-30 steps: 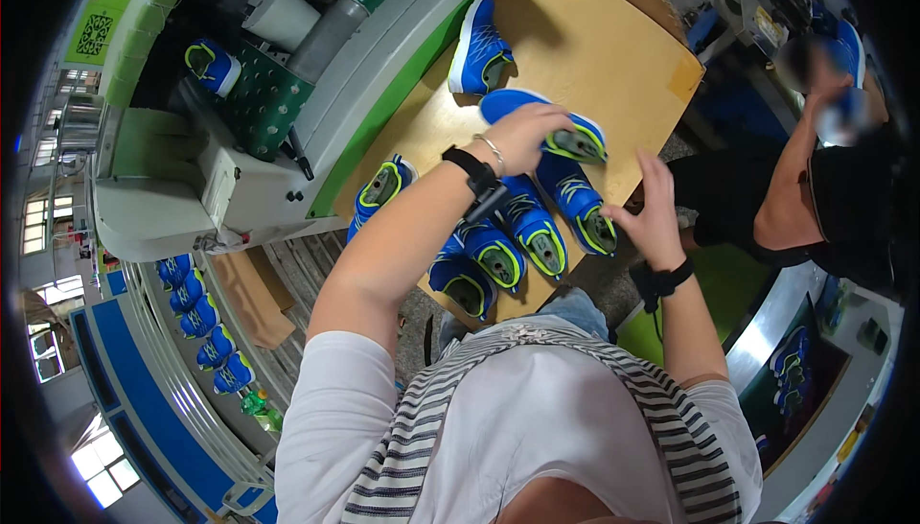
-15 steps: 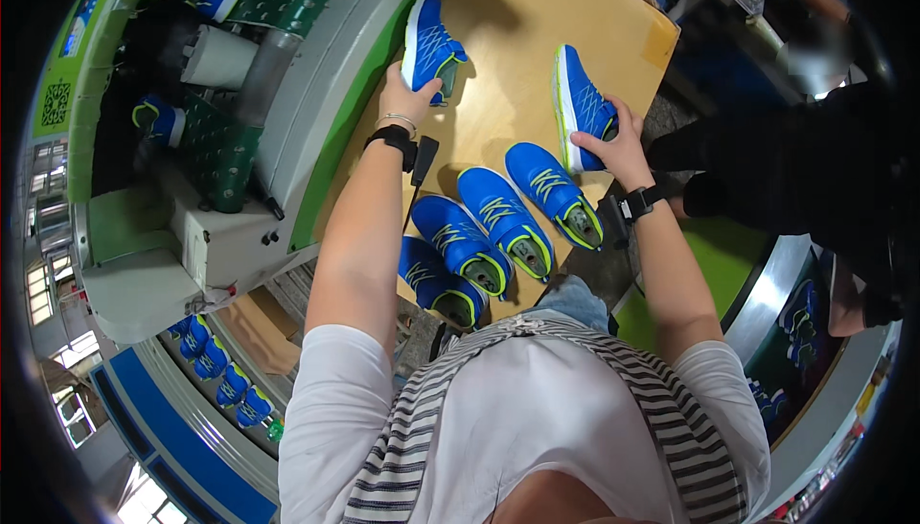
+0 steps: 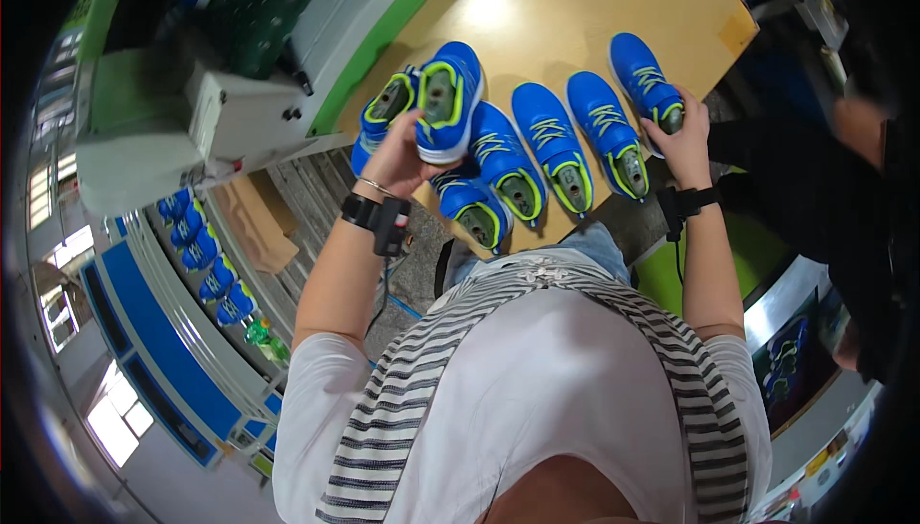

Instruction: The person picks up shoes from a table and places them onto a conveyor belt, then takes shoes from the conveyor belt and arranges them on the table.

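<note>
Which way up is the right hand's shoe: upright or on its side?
Upright: the blue shoe in the right hand has its laces and opening facing the head camera. Cannot tell whether it touches the table.

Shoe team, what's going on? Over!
Left hand holding blue shoe. Right hand gripping row's right-end shoe. Four shoes alongside. Another shoe beside left hand.

Blue sneakers [image 3: 548,131]: uppers matt, cloth-like; sole edges smooth, rubbery in look. Bench [image 3: 575,6]: wood-look top, smooth, with a glossy highlight. Machine housing [image 3: 251,116]: smooth, painted-looking. Bracelet [image 3: 375,187]: metal, shiny. Wristband [image 3: 361,211]: matt, dark. T-shirt [image 3: 546,380]: soft cloth, lightly creased. Apron [image 3: 369,447]: striped cloth, matt. Brown sheet [image 3: 251,227]: paper or cardboard, matt.
</note>
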`<move>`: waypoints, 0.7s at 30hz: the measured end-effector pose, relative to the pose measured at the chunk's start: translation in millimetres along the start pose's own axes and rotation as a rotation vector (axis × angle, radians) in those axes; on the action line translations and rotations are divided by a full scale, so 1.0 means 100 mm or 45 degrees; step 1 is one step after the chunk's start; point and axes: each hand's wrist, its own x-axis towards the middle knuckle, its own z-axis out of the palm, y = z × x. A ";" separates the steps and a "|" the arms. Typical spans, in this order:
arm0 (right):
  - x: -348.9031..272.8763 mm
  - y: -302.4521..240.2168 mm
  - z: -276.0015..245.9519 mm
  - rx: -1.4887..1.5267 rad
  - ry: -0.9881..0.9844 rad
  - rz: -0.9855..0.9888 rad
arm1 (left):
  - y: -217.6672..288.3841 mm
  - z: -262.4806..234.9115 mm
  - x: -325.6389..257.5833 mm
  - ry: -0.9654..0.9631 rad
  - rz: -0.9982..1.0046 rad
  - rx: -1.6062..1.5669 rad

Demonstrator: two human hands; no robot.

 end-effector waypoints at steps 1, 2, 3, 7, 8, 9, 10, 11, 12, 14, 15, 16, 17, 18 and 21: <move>0.00 0.07 0.04 0.172 0.000 0.021 | -0.12 -0.03 -0.03 0.013 0.038 -0.048; 0.00 0.08 0.08 0.346 -0.005 0.042 | -0.21 -0.08 -0.03 -0.022 0.035 -0.207; -0.02 0.03 0.09 0.356 -0.008 0.015 | -0.28 -0.03 -0.05 0.029 0.074 -0.238; -0.26 -0.04 0.13 0.332 -0.062 0.075 | -0.44 -0.08 -0.08 -0.047 0.036 0.229; -0.33 -0.11 0.12 0.361 -0.072 0.155 | -0.45 -0.07 -0.10 0.001 0.023 0.337; -0.38 -0.17 0.09 0.382 -0.077 0.242 | -0.44 -0.01 -0.14 0.040 0.004 0.447; -0.42 -0.17 0.10 0.386 -0.082 0.218 | -0.40 0.04 -0.22 0.023 0.057 0.579; -0.43 -0.15 0.12 0.396 -0.025 0.217 | -0.39 0.00 -0.24 0.033 0.080 0.570; -0.45 -0.14 0.14 0.408 0.030 0.219 | -0.41 -0.07 -0.22 0.106 0.222 0.753; -0.46 -0.14 0.15 0.433 0.029 0.212 | -0.47 -0.19 -0.17 0.301 0.508 0.852; -0.46 -0.14 0.16 0.451 0.029 0.230 | -0.46 -0.26 -0.17 0.308 0.521 0.848; -0.46 -0.12 0.18 0.485 0.028 0.233 | -0.44 -0.35 -0.19 0.329 0.569 0.869; -0.45 -0.11 0.18 0.487 0.028 0.228 | -0.41 -0.42 -0.21 0.346 0.611 0.893; -0.46 -0.13 0.18 0.481 0.039 0.223 | -0.41 -0.48 -0.24 0.398 0.711 0.820; -0.45 -0.15 0.17 0.474 0.047 0.238 | -0.32 -0.73 -0.25 0.953 1.181 1.276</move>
